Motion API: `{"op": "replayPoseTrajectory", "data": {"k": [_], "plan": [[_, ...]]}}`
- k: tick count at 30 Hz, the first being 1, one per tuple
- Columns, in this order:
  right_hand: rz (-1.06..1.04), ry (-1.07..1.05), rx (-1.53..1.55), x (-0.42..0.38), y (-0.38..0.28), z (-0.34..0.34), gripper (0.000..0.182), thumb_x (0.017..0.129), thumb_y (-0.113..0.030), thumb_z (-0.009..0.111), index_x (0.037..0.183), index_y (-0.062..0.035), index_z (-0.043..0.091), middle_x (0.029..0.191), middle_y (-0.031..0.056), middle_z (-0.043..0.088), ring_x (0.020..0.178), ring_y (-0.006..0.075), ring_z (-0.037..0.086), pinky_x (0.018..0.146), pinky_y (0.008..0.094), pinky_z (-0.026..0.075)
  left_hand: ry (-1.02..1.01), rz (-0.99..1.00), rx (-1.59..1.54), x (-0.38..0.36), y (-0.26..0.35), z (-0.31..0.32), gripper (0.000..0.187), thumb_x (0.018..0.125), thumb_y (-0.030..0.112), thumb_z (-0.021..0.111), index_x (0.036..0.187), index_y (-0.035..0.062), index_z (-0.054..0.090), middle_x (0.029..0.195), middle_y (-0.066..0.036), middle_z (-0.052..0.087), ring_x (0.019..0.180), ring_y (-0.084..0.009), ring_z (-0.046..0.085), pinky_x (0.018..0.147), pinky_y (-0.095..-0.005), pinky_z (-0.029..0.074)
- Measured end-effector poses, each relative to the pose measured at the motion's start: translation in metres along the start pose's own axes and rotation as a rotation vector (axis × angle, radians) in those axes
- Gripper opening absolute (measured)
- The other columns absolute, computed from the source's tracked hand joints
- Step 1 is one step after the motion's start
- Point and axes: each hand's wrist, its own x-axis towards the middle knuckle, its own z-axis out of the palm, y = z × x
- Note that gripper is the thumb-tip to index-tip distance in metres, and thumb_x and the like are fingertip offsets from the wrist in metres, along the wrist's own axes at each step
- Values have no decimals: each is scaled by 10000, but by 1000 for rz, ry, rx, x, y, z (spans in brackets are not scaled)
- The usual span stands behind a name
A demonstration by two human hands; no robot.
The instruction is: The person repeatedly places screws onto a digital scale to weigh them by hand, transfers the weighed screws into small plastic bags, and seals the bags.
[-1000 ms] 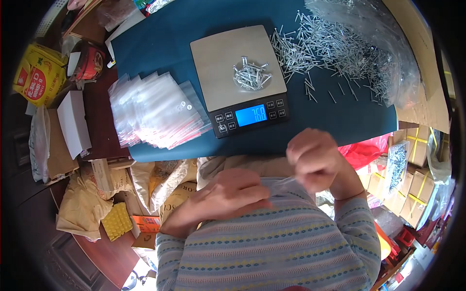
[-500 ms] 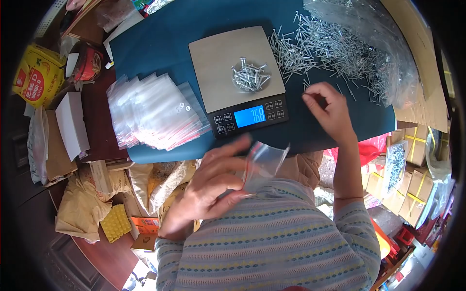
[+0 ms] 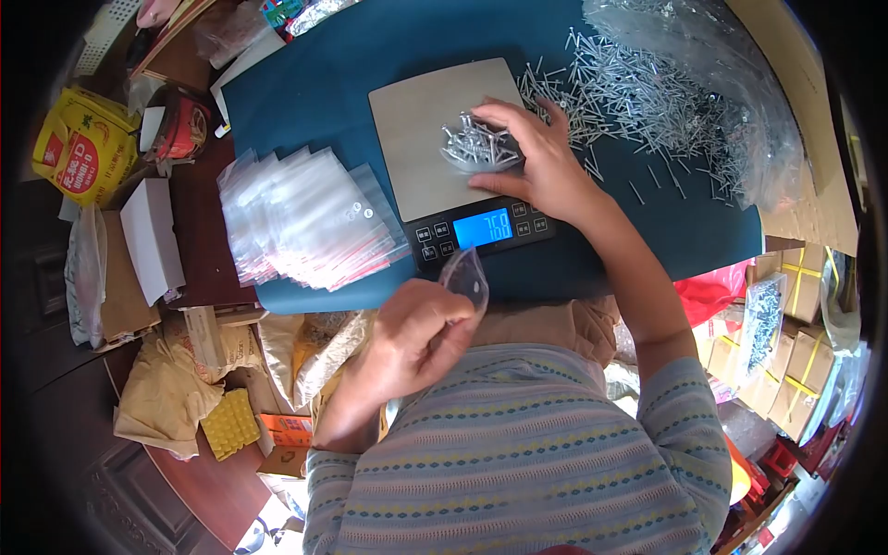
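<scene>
A small clear bowl point(image 3: 485, 166) full of silver screws point(image 3: 474, 141) is on the plate of the kitchen scale point(image 3: 400, 139), whose lit display seems to read 768. My right hand point(image 3: 553, 168) grips the bowl from its right side, thumb at the near edge and fingers at the far edge. Below the scale, my left hand point(image 3: 412, 338) pinches a clear zip bag point(image 3: 470, 276), its mouth bulging apart toward the scale. To the left lies a fanned stack of clear zip bags point(image 3: 301, 222) with red seal lines.
A large heap of loose screws point(image 3: 638, 97) spreads over the dark table point(image 3: 305, 83) at the right, partly under a big plastic bag point(image 3: 740, 83). A cardboard flap point(image 3: 795, 120) borders the right side. A yellow bag point(image 3: 79, 148) and a white box point(image 3: 151, 240) stand left.
My right hand has moved left from beside the heap onto the bowl and closed on it. The left hand has turned, and the bag's mouth now points up toward the scale.
</scene>
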Motion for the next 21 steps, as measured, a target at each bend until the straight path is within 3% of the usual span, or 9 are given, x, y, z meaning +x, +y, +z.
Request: {"op": "replayPoseTrajectory", "data": {"k": [1,2,4,6,10,11,16,19,21], "plan": [[-16,-2,8,3,0,1,821,666,-277,855,1349,-134,423,1301,71,547,1276,315,452,1109,470,227,26,-24,14,2,-2,0,161,773,-54,686,906,4,616,865,-104,623,739,-252,619,639,-347,495],[-4,35,47,1,-4,0,769,666,-205,859,1299,-111,433,1263,78,569,1204,299,522,1067,416,331,52,-50,27,5,-5,-1,155,783,-60,678,912,-2,614,885,-111,619,740,-249,619,624,-335,496],[42,-6,620,5,-16,-11,740,654,-157,861,1265,-97,449,1252,94,570,1167,263,540,1030,375,383,71,-114,32,8,-9,-2,141,821,-78,651,937,-1,628,980,-124,603,769,-174,605,639,-261,496],[99,-91,1023,10,-34,-30,660,637,-29,814,1199,-72,470,1217,110,555,1151,191,525,1003,329,417,78,-122,65,13,-12,1,150,811,-71,666,939,1,636,975,-121,573,753,-210,612,606,-291,499],[-70,-266,828,16,-53,-49,537,640,60,621,1148,-39,480,1084,81,535,1027,152,549,915,300,434,176,-12,202,27,-12,11,189,776,-86,702,935,14,677,951,-97,512,737,-175,567,602,-270,492],[-115,-255,736,19,-59,-51,486,581,59,626,1042,-61,529,1043,77,537,1025,217,557,899,327,439,218,24,239,29,-11,14,190,770,-90,708,924,19,687,935,-88,515,732,-157,548,608,-253,490],[-305,-139,52,21,-91,-54,471,558,63,629,997,-94,560,944,66,559,904,272,546,771,351,433,219,139,292,32,-15,17,357,673,-161,695,994,-8,684,994,-101,427,751,-185,511,614,-286,460],[-331,-99,-29,21,-96,-59,487,548,50,636,1007,-97,565,950,60,565,864,256,546,745,351,424,255,168,285,33,-17,16,342,689,-156,695,997,-10,681,984,-100,427,748,-184,509,605,-285,454],[-317,-58,90,23,-87,-62,472,587,64,631,1030,-80,563,1025,77,586,945,275,569,825,366,452,263,161,285,34,-14,14,313,720,-124,715,1007,-5,682,959,-95,433,741,-182,501,598,-280,449]]}}
